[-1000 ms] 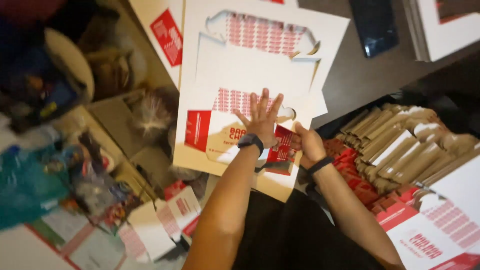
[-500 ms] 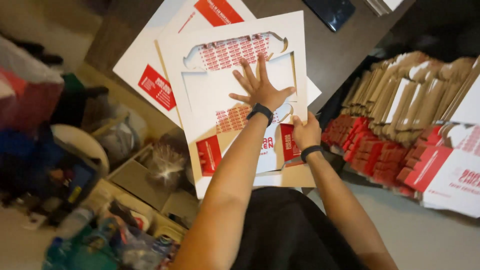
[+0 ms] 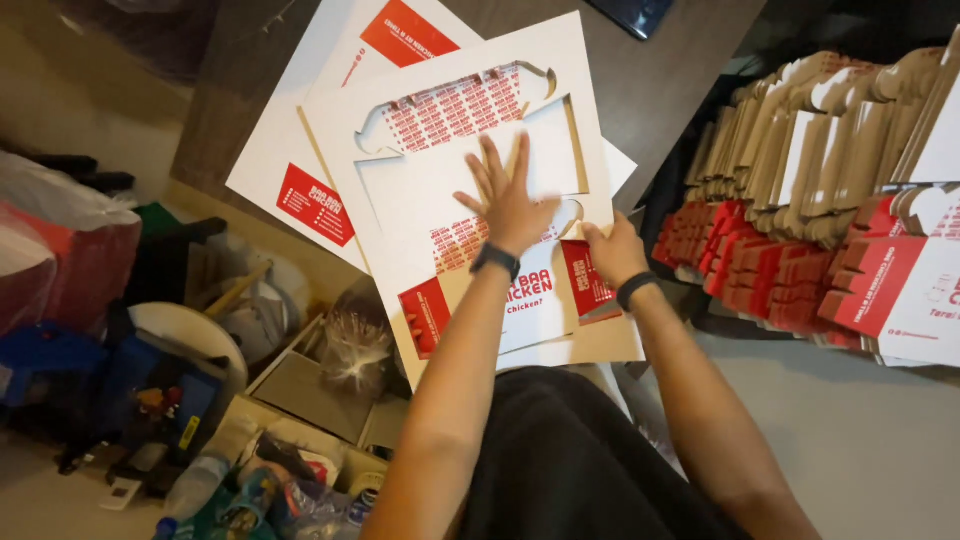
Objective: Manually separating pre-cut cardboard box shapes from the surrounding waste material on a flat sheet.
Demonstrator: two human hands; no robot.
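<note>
- I am pressing my left hand [image 3: 508, 200] flat, fingers spread wide, on the white die-cut cardboard sheet with red printed panels [image 3: 450, 190]; it is gripping nothing.
- My right hand [image 3: 612, 250] is curling at the sheet's lower right, fingers closing on a small red printed flap [image 3: 583, 280].
- The sheet is lying tilted on top of more flat white sheets with red rectangles [image 3: 300, 170], all on the dark brown tabletop [image 3: 660, 90].
- The stack's near corner is hanging over the tabletop's edge, just above my lap.
- Bare tabletop is showing beyond the sheets, towards a dark flat device [image 3: 635, 12] at the far edge.
- To my right, rows of folded brown-and-white cardboard pieces [image 3: 820, 140] are standing packed together, with red folded ones [image 3: 760, 270] in front.
- To my left, below the tabletop, a cluttered heap of bags, bottles and boxes [image 3: 180, 380] is crowding the floor.
</note>
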